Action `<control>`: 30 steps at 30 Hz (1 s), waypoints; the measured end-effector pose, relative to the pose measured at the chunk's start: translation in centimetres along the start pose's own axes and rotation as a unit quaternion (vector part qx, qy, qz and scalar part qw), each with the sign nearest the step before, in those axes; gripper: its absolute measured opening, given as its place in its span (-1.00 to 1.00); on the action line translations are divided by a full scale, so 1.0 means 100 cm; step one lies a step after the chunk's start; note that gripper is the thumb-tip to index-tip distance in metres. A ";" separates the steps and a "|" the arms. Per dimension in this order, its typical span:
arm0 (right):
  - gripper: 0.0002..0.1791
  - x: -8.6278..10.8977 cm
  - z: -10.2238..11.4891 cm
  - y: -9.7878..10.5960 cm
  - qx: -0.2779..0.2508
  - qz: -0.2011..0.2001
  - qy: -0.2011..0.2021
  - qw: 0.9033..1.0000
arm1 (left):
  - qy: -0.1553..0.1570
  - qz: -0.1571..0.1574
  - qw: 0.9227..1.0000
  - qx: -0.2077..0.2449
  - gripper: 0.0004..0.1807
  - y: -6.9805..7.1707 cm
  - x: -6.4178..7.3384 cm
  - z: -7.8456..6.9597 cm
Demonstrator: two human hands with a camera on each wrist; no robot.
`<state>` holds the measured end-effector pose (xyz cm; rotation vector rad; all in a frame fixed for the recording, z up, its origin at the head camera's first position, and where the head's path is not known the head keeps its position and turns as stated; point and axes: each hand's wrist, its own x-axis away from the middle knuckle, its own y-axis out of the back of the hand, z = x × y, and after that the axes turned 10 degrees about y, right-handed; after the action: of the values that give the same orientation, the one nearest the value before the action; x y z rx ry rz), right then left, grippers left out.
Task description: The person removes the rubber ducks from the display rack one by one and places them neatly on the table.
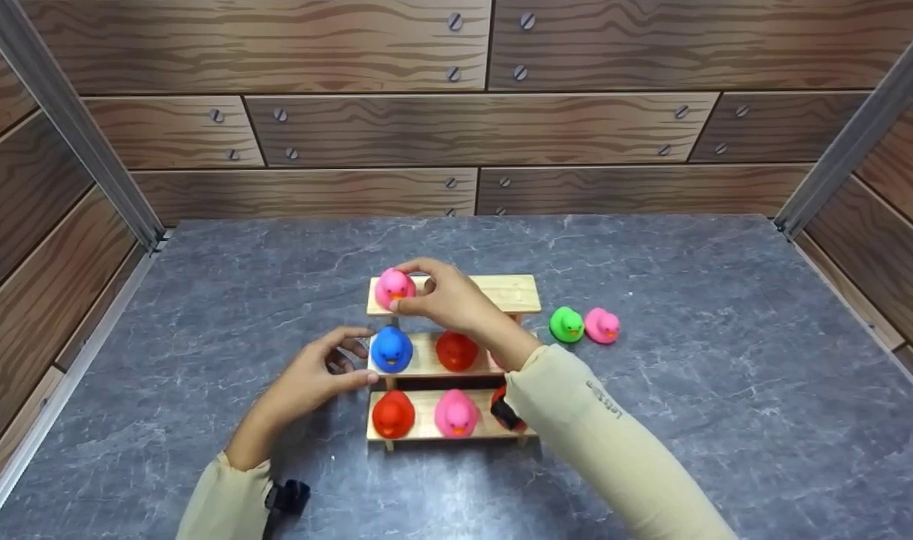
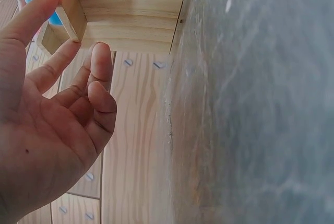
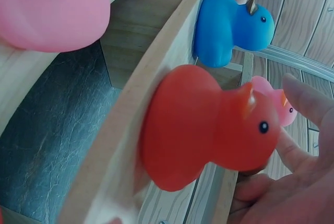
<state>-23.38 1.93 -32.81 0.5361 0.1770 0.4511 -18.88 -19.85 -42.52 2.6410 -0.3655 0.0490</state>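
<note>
Head view, marbled table (image 1: 726, 375), woodgrain walls (image 1: 366, 49), right fingers (image 1: 411, 305) pinching duck (image 1: 393, 286), left fingers (image 1: 355, 380) loose

Head view forward-down from above; close wrist views; blue duck (image 1: 391, 349) in all

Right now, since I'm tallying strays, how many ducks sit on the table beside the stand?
2: a green duck and a pink duck, side by side right of the stand; the right sleeve could hide more.
</note>
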 end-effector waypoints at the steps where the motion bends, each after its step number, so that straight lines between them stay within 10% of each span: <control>1: -0.47 0.000 0.000 0.000 0.001 -0.001 0.002 1.000 | -0.001 -0.001 1.000 0.000 -0.37 0.000 0.000 0.000; 30: -0.50 0.014 -0.001 0.040 -0.022 -0.012 0.027 0.999 | -0.002 0.001 1.000 0.004 -0.36 -0.001 0.000 0.000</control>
<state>-23.64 5.68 -30.79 0.4791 0.2252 0.4460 -18.90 -19.79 -42.57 2.6483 -0.3698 0.0447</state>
